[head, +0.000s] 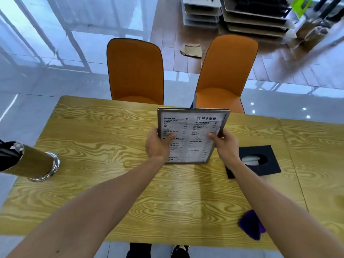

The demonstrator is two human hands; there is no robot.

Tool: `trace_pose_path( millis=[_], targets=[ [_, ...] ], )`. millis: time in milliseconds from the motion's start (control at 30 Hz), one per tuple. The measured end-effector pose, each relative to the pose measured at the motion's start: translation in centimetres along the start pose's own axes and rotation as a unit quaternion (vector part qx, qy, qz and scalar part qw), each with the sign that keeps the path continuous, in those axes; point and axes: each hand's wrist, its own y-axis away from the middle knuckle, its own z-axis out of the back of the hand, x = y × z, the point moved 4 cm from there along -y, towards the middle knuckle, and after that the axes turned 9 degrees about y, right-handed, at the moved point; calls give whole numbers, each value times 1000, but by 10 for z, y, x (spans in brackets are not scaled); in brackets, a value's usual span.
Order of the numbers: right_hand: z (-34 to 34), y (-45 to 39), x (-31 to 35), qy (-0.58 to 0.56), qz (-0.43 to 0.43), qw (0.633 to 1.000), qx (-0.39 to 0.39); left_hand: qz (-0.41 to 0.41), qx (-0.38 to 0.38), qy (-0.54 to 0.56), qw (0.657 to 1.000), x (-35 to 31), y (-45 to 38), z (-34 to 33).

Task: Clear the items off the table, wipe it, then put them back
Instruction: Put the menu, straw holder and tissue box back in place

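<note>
Holding the menu board point(191, 135) upright between both hands over the middle of the wooden table point(96, 146): the left hand point(158, 144) is clamping the board's left edge, thumb pressed flat across the printed face, remaining fingers hidden behind the board; the right hand point(226, 144) is gripping the right edge the same way, thumb on the front, fingers wrapped behind. The board's bottom edge is sitting at or just above the tabletop; contact cannot be confirmed. Judgement: this is either the clearing step or the putting-back step, and which one is not resolvable, since the surface is carrying a faint wet smear near the left forearm while other items are remaining on it. The next move is calling for a steady two-handed carry or set-down, keeping the board clear of the black tissue box point(260, 161) lying just beside it on the right. The board itself is looking rigid and thin, grey-framed, printed in two columns with headings reading COFFEE and SPECIAL. A purple cloth point(251, 226) is lying near the table's near edge, under the right forearm; a gold cylindrical container point(31, 161) is standing at the far left.
</note>
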Motion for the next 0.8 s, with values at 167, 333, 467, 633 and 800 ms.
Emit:
trace_pose_path(
  millis=[167,333,467,633,800],
  targets=[
    [16,1,-17,11,-3,1000,-11,-4,6,-17,1000,-3,8,-19],
    [25,2,-23,30,2,999,-23,-19,17,-42,999,-4,11,-26],
    [27,1,-24,32,3,999,-26,-28,24,-58,998,-4,11,-29],
    [28,1,-25,34,1,999,-35,-32,30,-66,997,-3,12,-31],
    [27,0,-27,43,-2,998,-34,-36,41,-65,996,-2,12,-32]
  ],
)
